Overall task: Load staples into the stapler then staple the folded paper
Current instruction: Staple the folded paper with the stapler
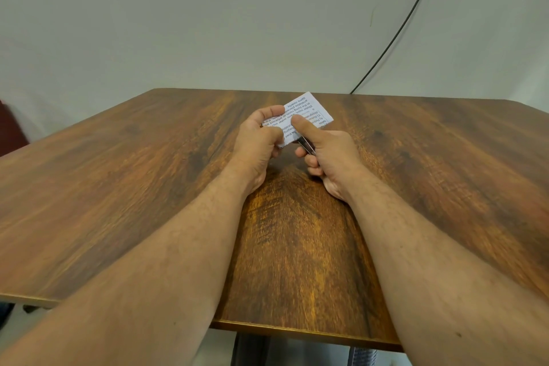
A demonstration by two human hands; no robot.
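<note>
Your left hand pinching the folded paper above the table, your right hand curled round the dark stapler, thumb on the paper, stapler's front at the paper's near edge, mostly hidden.

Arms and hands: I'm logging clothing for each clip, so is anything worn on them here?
Nothing worn shows: the left hand and right hand are bare, without gloves, rings or watch, and both forearms are uncovered to the frame's edge, with no sleeve in view.
</note>
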